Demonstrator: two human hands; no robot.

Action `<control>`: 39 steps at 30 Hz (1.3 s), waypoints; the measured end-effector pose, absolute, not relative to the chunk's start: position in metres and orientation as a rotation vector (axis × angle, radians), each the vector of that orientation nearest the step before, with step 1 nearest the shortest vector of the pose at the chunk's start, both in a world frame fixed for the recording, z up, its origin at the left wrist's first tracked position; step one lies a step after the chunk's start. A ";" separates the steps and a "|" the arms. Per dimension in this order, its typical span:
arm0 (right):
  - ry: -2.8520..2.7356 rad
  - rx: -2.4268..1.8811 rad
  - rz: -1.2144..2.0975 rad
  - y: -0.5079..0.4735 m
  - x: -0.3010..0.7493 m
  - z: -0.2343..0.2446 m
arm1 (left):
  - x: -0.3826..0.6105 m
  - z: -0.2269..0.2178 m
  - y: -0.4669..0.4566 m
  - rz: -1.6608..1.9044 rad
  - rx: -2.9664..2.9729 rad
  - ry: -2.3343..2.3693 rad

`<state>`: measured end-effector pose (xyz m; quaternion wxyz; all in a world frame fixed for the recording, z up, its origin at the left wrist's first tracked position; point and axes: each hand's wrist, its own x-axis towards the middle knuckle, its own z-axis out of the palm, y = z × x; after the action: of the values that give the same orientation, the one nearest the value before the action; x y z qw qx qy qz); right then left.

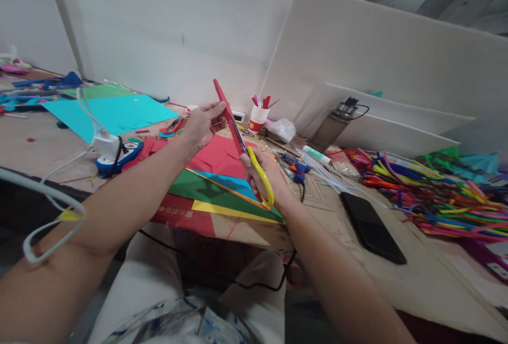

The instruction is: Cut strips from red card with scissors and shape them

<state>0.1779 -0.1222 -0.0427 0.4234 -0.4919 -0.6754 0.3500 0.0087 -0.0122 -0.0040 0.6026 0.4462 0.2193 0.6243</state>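
My left hand [204, 124] pinches a narrow piece of red paper [223, 96], raised above the table and seen nearly edge-on. In my right hand [262, 170] are scissors with yellow handles [262, 177]. Their blades point up and away from me and lie along the lower end of the red paper; whether they are parted there I cannot make out. Below both hands lies a stack of coloured sheets: red paper [214, 159] on top, then blue, green paper [198, 189] and yellow paper [222, 211] at the near edge.
Cyan sheets [115, 116] and a power strip [119, 159] with a white cable are on the left. Behind stand a paper cup of pens [257, 116] and a bottle [333, 124]. Rightward lie a blue glue gun [299, 169], a black phone [373, 227] and many pipe cleaners [436, 196].
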 end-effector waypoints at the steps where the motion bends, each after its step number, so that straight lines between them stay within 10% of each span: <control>1: -1.698 -1.227 0.872 -0.123 0.178 -0.043 | 0.008 -0.004 -0.011 1.456 1.036 0.513; 39: -1.675 -1.218 0.881 -0.122 0.176 -0.043 | 0.012 -0.006 -0.013 1.434 1.038 0.471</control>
<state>0.1758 -0.1223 -0.0432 0.4311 -0.4884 -0.6715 0.3531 0.0121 -0.0135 -0.0062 0.6090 0.4493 0.2041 0.6209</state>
